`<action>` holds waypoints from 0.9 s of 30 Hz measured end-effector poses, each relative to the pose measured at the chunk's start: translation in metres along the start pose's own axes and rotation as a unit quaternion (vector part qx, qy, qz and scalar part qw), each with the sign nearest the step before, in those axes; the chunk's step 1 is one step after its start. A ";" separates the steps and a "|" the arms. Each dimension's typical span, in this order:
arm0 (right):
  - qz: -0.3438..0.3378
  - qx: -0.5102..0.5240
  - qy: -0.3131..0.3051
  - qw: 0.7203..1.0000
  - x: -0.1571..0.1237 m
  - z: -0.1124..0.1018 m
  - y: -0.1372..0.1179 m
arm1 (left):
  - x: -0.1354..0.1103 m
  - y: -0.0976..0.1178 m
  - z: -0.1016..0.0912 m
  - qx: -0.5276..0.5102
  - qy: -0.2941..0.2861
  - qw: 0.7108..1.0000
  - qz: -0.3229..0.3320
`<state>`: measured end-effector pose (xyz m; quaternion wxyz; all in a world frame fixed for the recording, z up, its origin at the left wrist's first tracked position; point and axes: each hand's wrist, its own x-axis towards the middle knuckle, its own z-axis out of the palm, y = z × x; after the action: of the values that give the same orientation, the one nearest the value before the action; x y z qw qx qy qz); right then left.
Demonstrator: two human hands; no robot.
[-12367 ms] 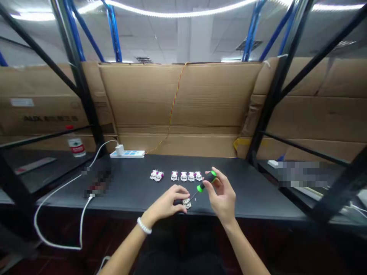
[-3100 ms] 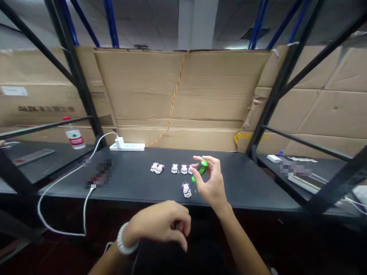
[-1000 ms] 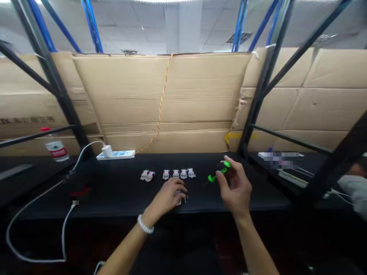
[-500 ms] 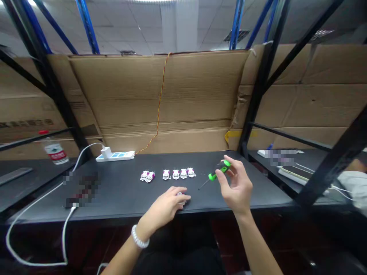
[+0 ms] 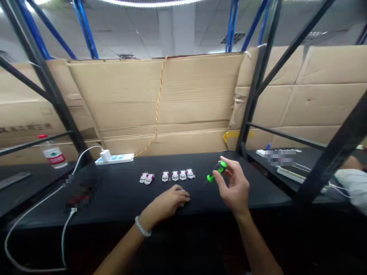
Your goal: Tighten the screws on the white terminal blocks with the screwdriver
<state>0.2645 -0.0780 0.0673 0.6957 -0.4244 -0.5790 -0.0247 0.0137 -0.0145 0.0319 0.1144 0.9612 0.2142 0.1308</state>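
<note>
My right hand (image 5: 235, 188) is raised over the table's right half, thumb and fingers pinching a screwdriver (image 5: 212, 176) with a green and black handle. Its thin shaft slants down to the left. On the table near the front edge, my left hand (image 5: 171, 202) has its fingers curled and palm down. A small white part showed under those fingers a moment ago; now they cover it. Beyond this hand stands a row of small white parts with purple bits (image 5: 175, 175). Two more such parts (image 5: 147, 178) lie together to the left of the row.
A white power strip (image 5: 119, 158) with a plugged-in charger (image 5: 105, 155) lies at the back left. A white cable (image 5: 37, 194) loops over the left side. Black rack posts (image 5: 252, 103) flank the black table (image 5: 120, 202). Another person's sleeve (image 5: 354, 187) is at far right.
The left fingers have drawn together, hiding the white part that showed beneath them. The screwdriver stays in my right hand, its shaft looking shorter. The view has shifted slightly.
</note>
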 end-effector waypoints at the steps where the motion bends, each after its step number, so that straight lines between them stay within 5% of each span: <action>1: 0.001 0.002 0.000 1.000 0.000 0.000 0.000 | 0.003 -0.003 0.000 0.001 -0.005 1.000 0.003; 17: -0.012 -0.008 -0.013 1.000 0.002 -0.002 0.004 | 0.061 -0.033 0.004 0.068 -0.021 0.997 0.016; 23: -0.014 -0.007 -0.004 1.000 0.002 -0.004 0.005 | 0.041 -0.035 -0.016 0.031 0.031 0.999 -0.031; 27: -0.002 0.012 0.014 1.000 0.004 -0.006 0.007 | -0.002 -0.064 -0.049 0.002 0.118 0.985 -0.129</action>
<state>0.2741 -0.0750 0.0666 0.7085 -0.4144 -0.5707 -0.0254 -0.0272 0.0491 0.0600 0.1027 0.9037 0.3481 0.2273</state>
